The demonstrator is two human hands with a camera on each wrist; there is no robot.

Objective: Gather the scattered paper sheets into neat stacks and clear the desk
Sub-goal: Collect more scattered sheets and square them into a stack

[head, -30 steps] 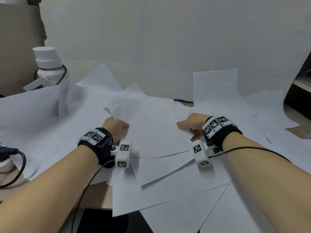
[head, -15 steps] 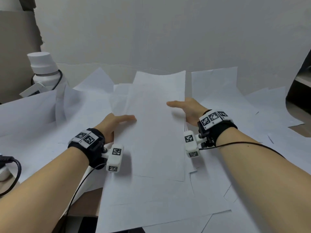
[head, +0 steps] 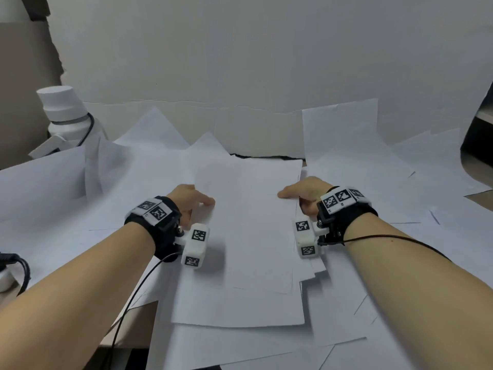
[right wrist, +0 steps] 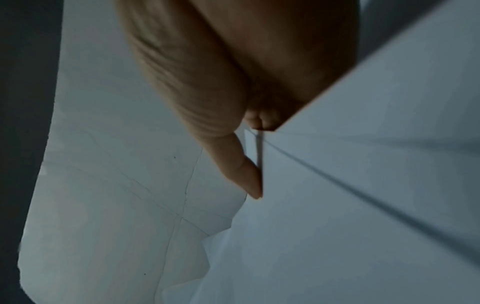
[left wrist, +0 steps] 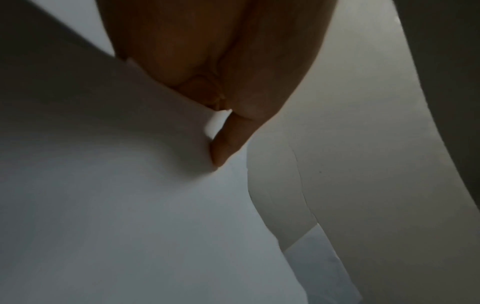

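Observation:
A stack of white paper sheets (head: 250, 231) lies lengthwise in the middle of the desk, on top of other loose sheets. My left hand (head: 198, 202) pinches its left edge, thumb on top. My right hand (head: 296, 194) pinches its right edge in the same way. In the left wrist view the thumb (left wrist: 228, 139) presses on the paper (left wrist: 116, 195), which hides the fingers beneath it. In the right wrist view the thumb (right wrist: 244, 168) lies along the sheet's edge (right wrist: 350, 185), the other fingers tucked under it.
Loose sheets cover the desk to the left (head: 40, 198), right (head: 373, 169) and front (head: 240, 348). A white bottle (head: 62, 110) with a black cable stands at the back left. A white wall (head: 266, 62) closes the back, and a dark shelf (head: 480, 137) stands at right.
Both hands took sheets from the desk and raised them with the far end up against the wall. Now the stack is lowered flatter and drawn back toward me.

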